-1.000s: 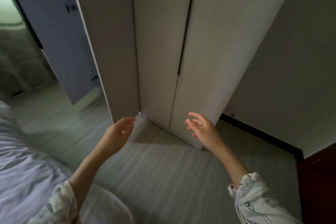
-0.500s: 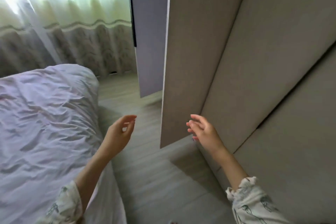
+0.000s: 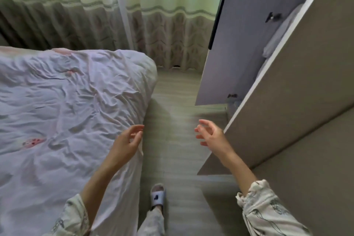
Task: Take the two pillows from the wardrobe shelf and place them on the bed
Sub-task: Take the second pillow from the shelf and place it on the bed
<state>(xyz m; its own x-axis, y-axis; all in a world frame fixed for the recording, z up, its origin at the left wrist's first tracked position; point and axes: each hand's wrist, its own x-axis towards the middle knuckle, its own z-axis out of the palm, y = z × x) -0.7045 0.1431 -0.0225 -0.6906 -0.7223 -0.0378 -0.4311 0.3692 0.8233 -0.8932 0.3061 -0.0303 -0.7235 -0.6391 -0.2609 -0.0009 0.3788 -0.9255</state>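
Head view: both hands are raised over the strip of wooden floor [image 3: 178, 140] in the lower middle of the frame. The left hand [image 3: 125, 144] hangs at the edge of the bed [image 3: 67, 101], fingers loosely spread and curled around nothing. The right hand [image 3: 211, 136] is likewise spread and empty, just in front of a closed wardrobe door [image 3: 287, 92] at right. Farther back, at upper right, an open wardrobe door [image 3: 239, 34] stands ajar, and pale folded bedding [image 3: 277, 34], possibly the pillows, shows in the gap behind it. Wrinkled white sheet fills the left. Patterned curtains [image 3: 115, 15] span the top. A slippered foot [image 3: 157, 196] stands at bottom centre.
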